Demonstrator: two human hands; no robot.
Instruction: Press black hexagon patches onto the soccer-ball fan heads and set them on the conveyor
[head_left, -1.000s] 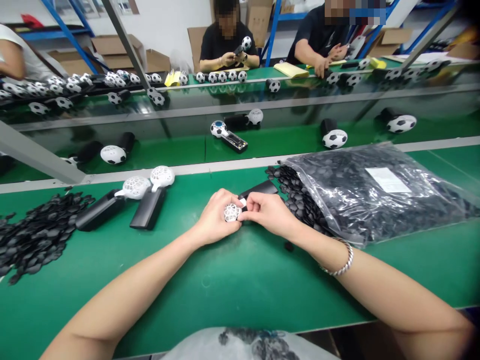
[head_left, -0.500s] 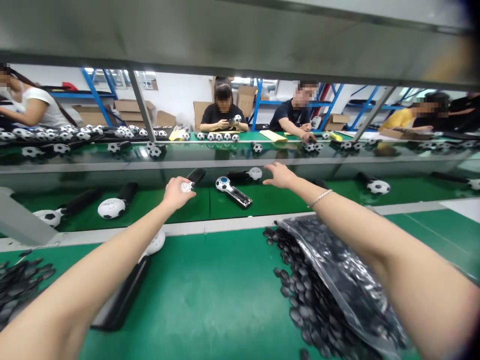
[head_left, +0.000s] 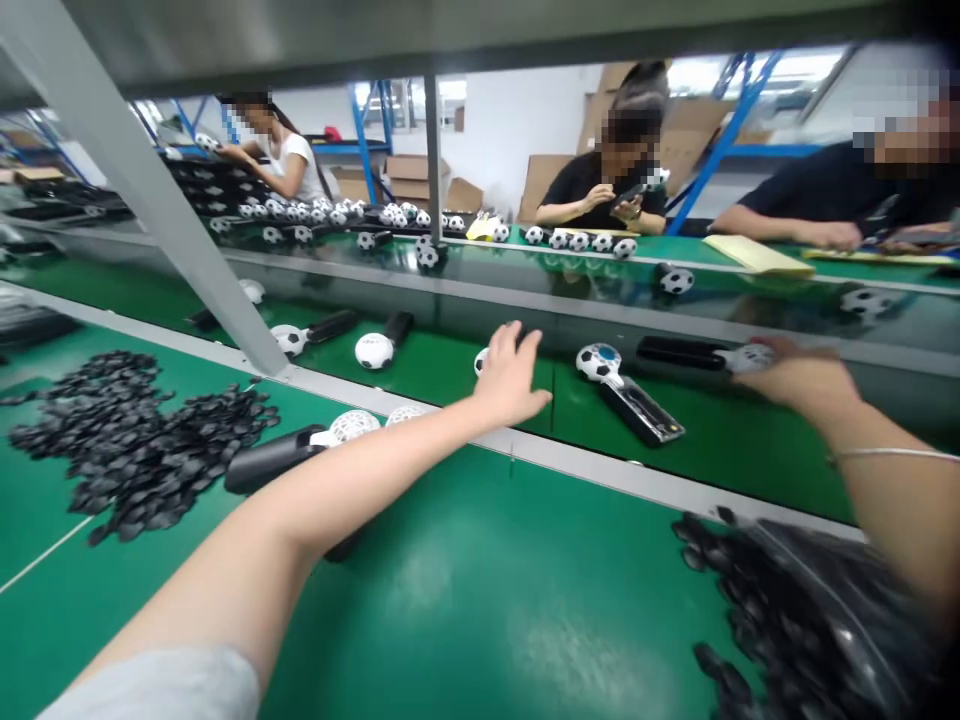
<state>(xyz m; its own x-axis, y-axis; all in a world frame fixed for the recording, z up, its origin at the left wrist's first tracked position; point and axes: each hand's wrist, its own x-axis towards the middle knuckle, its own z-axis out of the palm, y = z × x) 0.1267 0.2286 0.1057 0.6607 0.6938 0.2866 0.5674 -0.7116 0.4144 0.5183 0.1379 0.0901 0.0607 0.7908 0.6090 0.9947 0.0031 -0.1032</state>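
My left hand (head_left: 514,378) is stretched over the green conveyor belt (head_left: 450,375), palm down and fingers apart, holding nothing. A hand-held fan with a white head (head_left: 481,360) lies just under and beside it. My right hand (head_left: 801,375), with a bracelet on the wrist, reaches further right and curls over the white football head (head_left: 746,357) of another fan whose black handle (head_left: 675,352) lies flat on the belt. Between my hands lies a fan with a blue-and-white head (head_left: 598,361) and an open black handle.
Two mesh-headed fans (head_left: 352,428) lie on the near green table by a heap of black pieces (head_left: 127,440). A clear bag of black pieces (head_left: 817,620) sits at lower right. A slanted metal post (head_left: 157,210) rises at left. People work across the line among several football fans.
The view has swung left. My left hand has let go of the white-headed fan onto the belt and opened. My right hand has reached on and closed over the football fan's head.
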